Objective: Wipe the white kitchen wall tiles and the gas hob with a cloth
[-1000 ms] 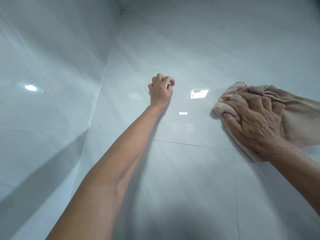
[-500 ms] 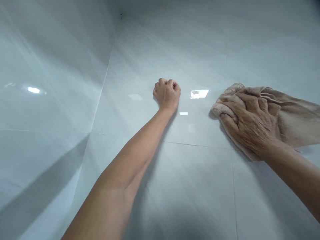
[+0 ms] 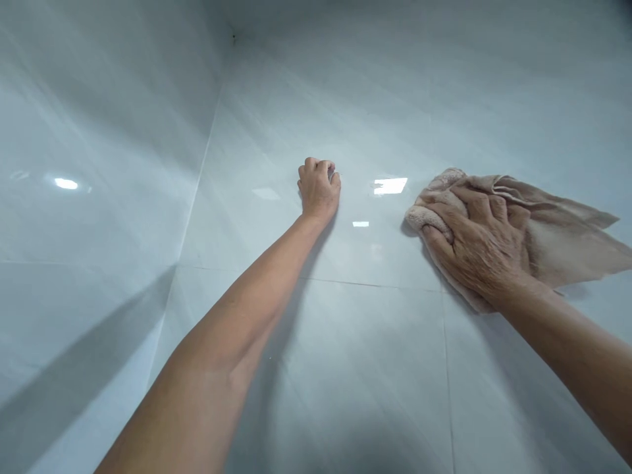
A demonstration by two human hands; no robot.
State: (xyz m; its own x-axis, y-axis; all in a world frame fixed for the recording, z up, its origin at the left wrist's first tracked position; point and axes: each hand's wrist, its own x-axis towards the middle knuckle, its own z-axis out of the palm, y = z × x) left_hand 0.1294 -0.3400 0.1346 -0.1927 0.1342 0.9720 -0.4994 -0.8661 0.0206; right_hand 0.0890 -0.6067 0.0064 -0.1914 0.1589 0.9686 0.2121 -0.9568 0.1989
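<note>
My left hand (image 3: 318, 191) is against the glossy wall, its fingers curled with the tips towards the tile. A pale gap or small object shows between thumb and forefinger; I cannot make out which. Further right, my right hand (image 3: 486, 247) presses a beige cloth (image 3: 567, 253) to the same wall. The cloth is bunched into a fold under the thumb and fingers, and its loose end trails to the right.
Large pale tiles with faint streaks cover the wall (image 3: 355, 368). Another tiled wall (image 3: 89, 131) meets it in a corner on the left. Bright light reflections (image 3: 390, 186) lie between the hands, and a thin grout line runs below them.
Both hands and the cloth appear a little further left, as do the tile joints, so the view has shifted too. The gap between my left thumb and forefinger looks wider.
</note>
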